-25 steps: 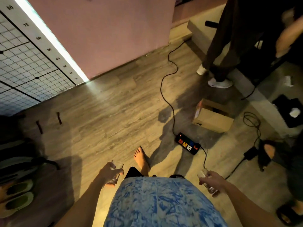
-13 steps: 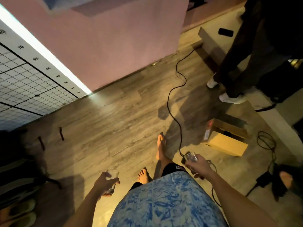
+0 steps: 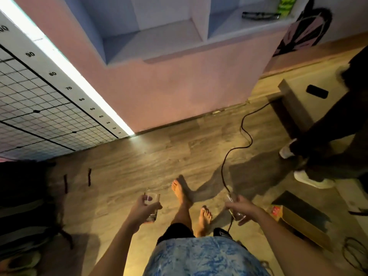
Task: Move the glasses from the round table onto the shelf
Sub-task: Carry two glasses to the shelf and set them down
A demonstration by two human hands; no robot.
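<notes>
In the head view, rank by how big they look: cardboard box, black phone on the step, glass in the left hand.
Largest to smallest as they appear:
1. cardboard box
2. glass in the left hand
3. black phone
The glass is nearer the camera than the phone, so their true order is unsure.

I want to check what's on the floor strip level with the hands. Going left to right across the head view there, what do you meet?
Left hand → its glass → forward bare foot → right hand holding a glass → cardboard box.
</notes>
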